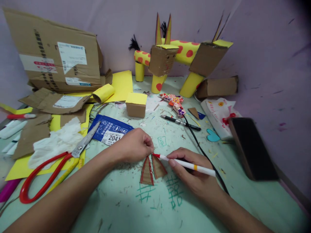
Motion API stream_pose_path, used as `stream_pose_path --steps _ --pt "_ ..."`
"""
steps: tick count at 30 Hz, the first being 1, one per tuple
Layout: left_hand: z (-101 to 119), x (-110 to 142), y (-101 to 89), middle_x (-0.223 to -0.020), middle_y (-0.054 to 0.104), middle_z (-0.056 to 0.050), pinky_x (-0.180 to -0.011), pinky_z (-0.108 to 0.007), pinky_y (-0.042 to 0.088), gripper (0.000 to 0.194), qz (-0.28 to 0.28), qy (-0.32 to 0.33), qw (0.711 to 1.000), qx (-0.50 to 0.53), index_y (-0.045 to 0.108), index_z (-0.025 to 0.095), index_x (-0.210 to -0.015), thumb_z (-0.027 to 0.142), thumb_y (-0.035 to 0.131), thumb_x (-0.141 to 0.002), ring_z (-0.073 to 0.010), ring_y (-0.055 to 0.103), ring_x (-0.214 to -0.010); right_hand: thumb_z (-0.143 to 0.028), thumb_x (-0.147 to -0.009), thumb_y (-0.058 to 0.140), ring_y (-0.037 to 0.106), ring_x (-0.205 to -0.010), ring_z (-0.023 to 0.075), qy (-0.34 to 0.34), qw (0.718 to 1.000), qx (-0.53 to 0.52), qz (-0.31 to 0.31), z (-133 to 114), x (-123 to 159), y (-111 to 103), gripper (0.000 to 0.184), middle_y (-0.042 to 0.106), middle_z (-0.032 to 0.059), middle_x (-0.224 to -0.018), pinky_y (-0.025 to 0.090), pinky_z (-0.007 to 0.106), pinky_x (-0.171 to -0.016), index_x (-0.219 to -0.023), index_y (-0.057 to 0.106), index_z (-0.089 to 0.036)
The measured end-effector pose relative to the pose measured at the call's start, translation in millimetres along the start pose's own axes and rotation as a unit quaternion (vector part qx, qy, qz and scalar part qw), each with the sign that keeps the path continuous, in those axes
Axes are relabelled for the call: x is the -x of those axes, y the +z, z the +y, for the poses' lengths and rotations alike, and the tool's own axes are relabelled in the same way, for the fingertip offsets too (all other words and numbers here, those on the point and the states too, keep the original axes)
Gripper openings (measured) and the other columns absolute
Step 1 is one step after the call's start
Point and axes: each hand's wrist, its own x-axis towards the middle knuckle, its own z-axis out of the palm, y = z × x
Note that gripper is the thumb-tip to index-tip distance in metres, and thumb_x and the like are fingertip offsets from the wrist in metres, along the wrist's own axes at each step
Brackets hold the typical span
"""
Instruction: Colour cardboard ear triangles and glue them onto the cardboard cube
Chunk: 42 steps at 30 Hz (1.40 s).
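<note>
My right hand (191, 166) grips a white marker (201, 169) with a red tip, which touches the pointed top of the right cardboard triangle (159, 167). Beside it lies the left cardboard triangle (146, 173), its edges coloured red. The fingers of my left hand (137, 145) are pinched together at the narrow top of the triangles, seemingly on the right one; the fingertips partly hide that spot. Green marker lines run over the table below both pieces. Just behind my left hand is a blue packet (110, 126) with a white label.
Red-handled scissors (79, 148) lie at left on yellow paper, near crumpled tissue (57, 140). A small cardboard box (136, 109), a glue gun (173, 102) with its cord, and a black pen (179, 122) lie beyond. Cardboard animals (163, 60) stand behind; a phone (252, 147) rests at right.
</note>
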Motion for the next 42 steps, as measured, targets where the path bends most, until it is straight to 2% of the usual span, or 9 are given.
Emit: stream_pose_path --steps 7,12,19,23,26,32,37,39,42 --pt "0.8 0.6 0.0 -0.061 0.064 -0.001 -0.057 -0.025 0.037 0.016 0.002 -0.002 1.0 -0.005 0.067 0.016 -0.064 0.021 0.052 -0.068 -0.0144 0.055 -0.062 -0.025 -0.08 0.058 0.056 -0.049 0.0126 0.025 1.0 0.004 -0.003 0.4 0.6 -1.4 0.014 0.065 0.0012 -0.059 0.041 0.021 -0.044 -0.074 0.068 -0.017" --pt "0.7 0.7 -0.1 -0.06 0.063 -0.001 -0.056 -0.025 0.037 0.016 0.005 -0.001 1.0 -0.008 0.067 0.016 -0.064 0.022 0.053 -0.067 -0.0148 0.055 -0.063 -0.024 -0.08 0.058 0.059 -0.055 0.0139 0.004 1.0 0.011 -0.003 -0.1 0.4 -0.5 0.012 0.068 0.0022 -0.065 0.045 0.022 -0.05 -0.078 0.068 -0.018" --pt "1.3 0.6 0.0 -0.061 0.065 -0.001 -0.057 -0.026 0.037 0.016 0.005 -0.003 1.0 -0.012 0.067 0.016 -0.064 0.021 0.052 -0.068 -0.0151 0.055 -0.063 -0.028 -0.081 0.057 0.054 -0.047 0.0124 0.021 1.0 0.006 -0.002 2.4 3.6 -1.5 0.016 0.063 -0.0003 -0.056 0.039 0.022 -0.042 -0.072 0.066 -0.018" --pt "1.2 -0.1 0.1 -0.061 0.065 -0.001 -0.057 -0.026 0.037 0.016 0.006 -0.005 1.0 -0.015 0.067 0.017 -0.063 0.021 0.052 -0.067 -0.0153 0.055 -0.062 -0.023 -0.081 0.058 0.06 -0.055 0.0133 -0.028 0.999 0.001 -0.042 0.6 2.2 -2.1 0.012 0.068 0.0015 -0.064 0.044 0.023 -0.05 -0.079 0.068 -0.018" --pt "0.7 -0.1 0.1 -0.061 0.065 -0.002 -0.057 -0.027 0.038 0.016 0.007 -0.005 1.0 -0.017 0.067 0.016 -0.063 0.021 0.052 -0.067 -0.0156 0.055 -0.062 -0.021 -0.082 0.058 0.061 -0.055 0.0134 -0.054 0.996 -0.001 -0.075 -1.5 1.5 -2.3 0.012 0.069 0.0022 -0.064 0.044 0.023 -0.052 -0.076 0.068 -0.017" --pt "1.4 0.7 0.4 -0.059 0.063 -0.001 -0.056 -0.026 0.037 0.016 0.009 -0.001 1.0 -0.017 0.066 0.016 -0.062 0.02 0.052 -0.068 -0.0147 0.054 -0.061 -0.026 -0.082 0.056 0.058 -0.051 0.0141 -0.022 0.997 0.0 -0.079 -3.8 2.1 -4.4 0.018 0.066 0.0029 -0.059 0.042 0.024 -0.047 -0.07 0.066 -0.016" --pt "1.3 0.1 0.8 -0.061 0.064 -0.001 -0.057 -0.026 0.037 0.016 0.01 0.001 1.0 -0.017 0.066 0.016 -0.062 0.02 0.052 -0.068 -0.0152 0.055 -0.063 -0.023 -0.081 0.057 0.06 -0.053 0.0136 -0.037 0.995 -0.011 -0.089 -2.8 2.5 -4.8 0.016 0.068 0.0028 -0.061 0.043 0.023 -0.05 -0.071 0.067 -0.016" --pt "1.2 0.3 0.9 -0.061 0.064 -0.001 -0.057 -0.026 0.037 0.016 0.008 0.003 1.0 -0.017 0.066 0.016 -0.062 0.019 0.052 -0.067 -0.0152 0.055 -0.063 -0.024 -0.08 0.058 0.058 -0.05 0.0128 -0.029 0.997 -0.01 -0.067 -1.9 2.9 -4.3 0.016 0.066 0.0018 -0.059 0.042 0.022 -0.047 -0.07 0.067 -0.016" --pt "1.9 0.7 0.8 -0.059 0.063 0.0 -0.057 -0.026 0.037 0.016 0.004 -0.001 1.0 -0.018 0.066 0.017 -0.061 0.018 0.052 -0.067 -0.0148 0.054 -0.063 -0.026 -0.08 0.058 0.053 -0.046 0.0113 0.002 1.0 0.011 0.006 -0.7 3.7 -2.7 0.016 0.062 -0.0004 -0.054 0.038 0.021 -0.043 -0.072 0.067 -0.017"
